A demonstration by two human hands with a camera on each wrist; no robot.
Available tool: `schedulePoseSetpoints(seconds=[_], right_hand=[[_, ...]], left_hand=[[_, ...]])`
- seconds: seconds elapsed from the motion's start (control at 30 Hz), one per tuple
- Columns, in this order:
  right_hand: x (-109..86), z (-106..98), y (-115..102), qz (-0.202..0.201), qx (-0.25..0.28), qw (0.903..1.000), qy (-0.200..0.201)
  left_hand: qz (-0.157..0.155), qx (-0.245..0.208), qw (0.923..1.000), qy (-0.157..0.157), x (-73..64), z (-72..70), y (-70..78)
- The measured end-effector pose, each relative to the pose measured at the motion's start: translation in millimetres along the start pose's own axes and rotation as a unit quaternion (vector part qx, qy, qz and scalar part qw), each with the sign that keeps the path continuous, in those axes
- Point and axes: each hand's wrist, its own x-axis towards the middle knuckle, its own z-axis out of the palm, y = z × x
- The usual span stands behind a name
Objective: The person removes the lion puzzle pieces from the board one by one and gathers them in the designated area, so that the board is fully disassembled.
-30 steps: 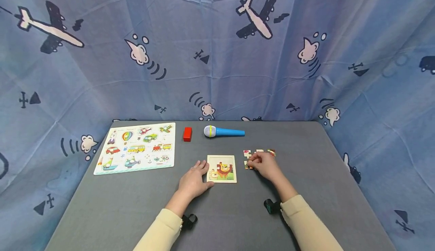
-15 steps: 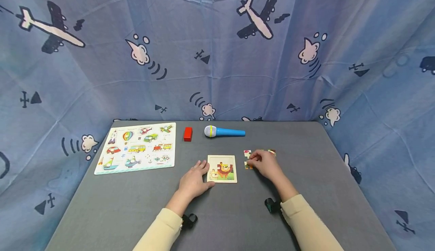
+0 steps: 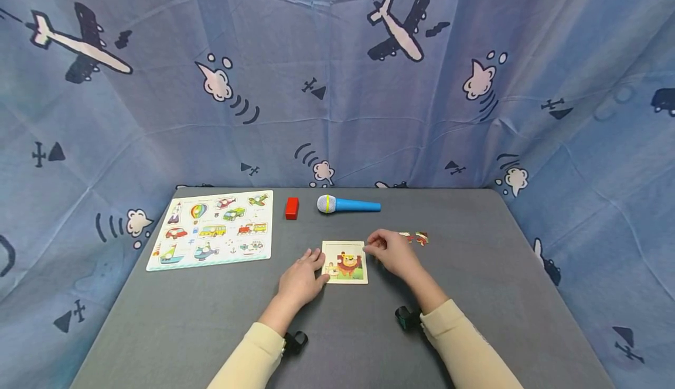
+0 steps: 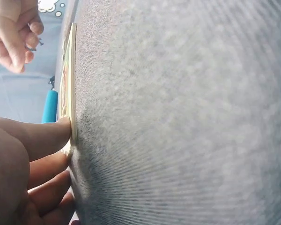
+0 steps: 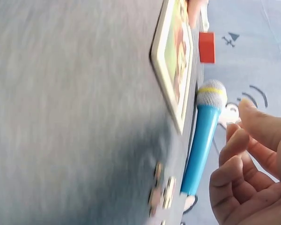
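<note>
A small lion puzzle board lies flat on the grey table. My left hand rests beside it, thumb and fingertips pressed against its left edge. My right hand hovers at the board's upper right corner, its curled fingers pinching a small puzzle piece that they hide. Loose puzzle pieces lie on the table just right of that hand, also in the right wrist view as loose pieces.
A blue toy microphone and a red block lie behind the board. A large vehicle puzzle board sits at the left. A blue airplane-print curtain closes off the back and both sides.
My right hand left the loose pieces and moved left to the lion board's upper right corner. The left hand stayed at the board's edge.
</note>
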Motion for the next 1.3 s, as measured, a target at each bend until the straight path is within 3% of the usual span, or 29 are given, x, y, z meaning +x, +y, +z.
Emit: schedulePoseSetpoints(seconds=[0.37,0.67,0.83,1.1,1.3], right_hand=[[6.0,34,-16,-0.019,0.009,0.999,-0.039],[15.1,53,-21,-0.003,-0.08,0.994,-0.075],[17.2,58,-21,0.005,-0.091,0.992,-0.087],[16.4,57,-22,0.02,-0.076,0.9934,-0.083],[16.6,55,-22,0.017,-0.036,0.996,-0.08]], left_hand=[[-0.011,0.003,0.9999,0.003,0.0,-1.8,4.8],[-0.01,-0.001,0.9999,0.005,-0.7,-1.3,3.8],[-0.008,-0.004,1.0,0.005,-1.1,-1.3,3.9],[-0.007,-0.002,1.0,0.005,-1.0,-1.0,4.8],[-0.012,-0.004,0.9999,0.004,-1.2,-1.4,4.5]])
